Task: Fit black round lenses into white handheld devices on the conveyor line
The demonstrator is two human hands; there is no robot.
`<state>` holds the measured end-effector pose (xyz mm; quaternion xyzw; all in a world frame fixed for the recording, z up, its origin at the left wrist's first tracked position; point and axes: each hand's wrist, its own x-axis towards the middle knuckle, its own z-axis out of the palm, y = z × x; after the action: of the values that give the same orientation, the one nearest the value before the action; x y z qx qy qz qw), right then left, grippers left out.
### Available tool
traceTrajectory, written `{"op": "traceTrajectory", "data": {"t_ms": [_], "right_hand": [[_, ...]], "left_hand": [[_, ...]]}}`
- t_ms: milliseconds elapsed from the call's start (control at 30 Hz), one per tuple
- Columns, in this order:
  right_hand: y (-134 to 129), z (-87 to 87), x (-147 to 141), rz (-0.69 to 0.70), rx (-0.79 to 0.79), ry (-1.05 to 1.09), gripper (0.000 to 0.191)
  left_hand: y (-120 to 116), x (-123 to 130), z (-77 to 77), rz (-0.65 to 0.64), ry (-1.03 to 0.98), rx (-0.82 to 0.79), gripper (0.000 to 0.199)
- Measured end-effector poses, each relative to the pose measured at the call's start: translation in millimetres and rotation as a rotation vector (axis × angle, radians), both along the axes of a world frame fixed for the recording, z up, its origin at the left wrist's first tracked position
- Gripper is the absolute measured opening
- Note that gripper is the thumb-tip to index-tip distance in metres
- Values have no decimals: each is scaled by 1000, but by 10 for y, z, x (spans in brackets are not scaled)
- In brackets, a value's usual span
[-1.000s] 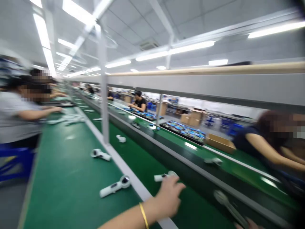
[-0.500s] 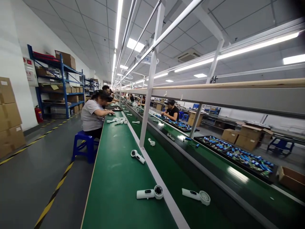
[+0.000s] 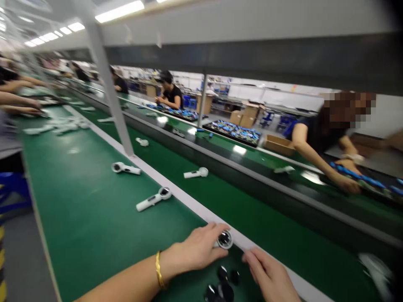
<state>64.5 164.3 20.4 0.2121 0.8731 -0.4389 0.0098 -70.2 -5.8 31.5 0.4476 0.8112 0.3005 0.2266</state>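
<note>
Head view: left grip [image 3: 195,248] clamped on round lens piece [image 3: 224,239], right grip [image 3: 270,274] apart, over green belt [image 3: 85,201].

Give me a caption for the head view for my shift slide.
Left hand holds a round black-faced part at the white belt divider, right hand beside more black discs on the green conveyor.

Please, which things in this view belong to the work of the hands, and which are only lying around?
Part of the work:
- left hand, on a round dark lens part
- right hand
- loose round dark parts

Only lying around:
- white handheld devices on the green conveyor belt
- tray of blue parts farther off
</note>
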Motion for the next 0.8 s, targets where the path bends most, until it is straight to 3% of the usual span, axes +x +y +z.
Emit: {"op": "traceTrajectory", "data": {"t_ms": [167,333,600,800], "right_hand": [[-67,157,-195,77,338,-187,37],[-152,188,-330,137,601,-299,35],[-171,214,-445,240,679,-252,33],[-111,211,-503,273,565,-232,34]], "left_hand": [[132,78,-162,-33,200,-81,52],[154,93,-226,-25,269,-78,49],[194,108,-190,-23,282,-126,40],[198,122,-215,-28,311,-156,36]]}}
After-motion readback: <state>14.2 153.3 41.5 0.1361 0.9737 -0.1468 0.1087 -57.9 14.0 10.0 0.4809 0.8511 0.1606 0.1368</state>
